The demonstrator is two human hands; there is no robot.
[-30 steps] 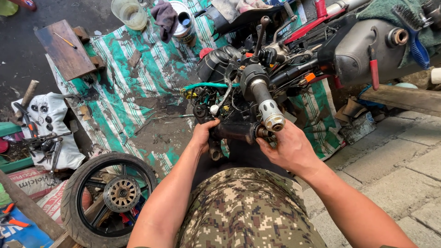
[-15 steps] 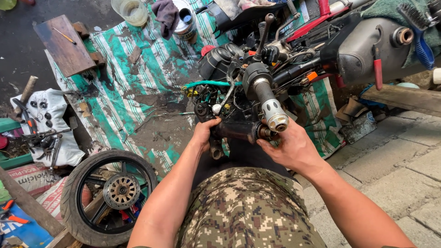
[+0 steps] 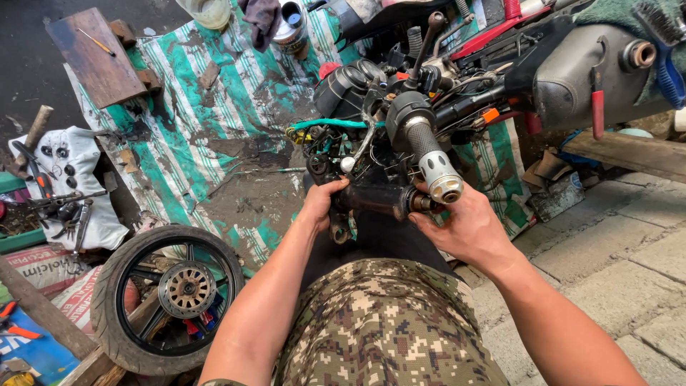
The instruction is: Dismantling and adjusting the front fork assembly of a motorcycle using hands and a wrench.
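A dirty green-striped tarp (image 3: 207,121) covers the ground beneath a stripped motorcycle (image 3: 429,93). Below its handlebar grip (image 3: 432,161), left hand (image 3: 323,202) and right hand (image 3: 464,227) both clasp a dark tube (image 3: 379,200).

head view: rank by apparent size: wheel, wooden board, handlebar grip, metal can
1. wheel
2. wooden board
3. handlebar grip
4. metal can
The grip sits nearer the camera than the can, so their order is unsure.

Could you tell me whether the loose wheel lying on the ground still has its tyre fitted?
Yes, the loose wheel lies flat at lower left with a black tyre around its rim.
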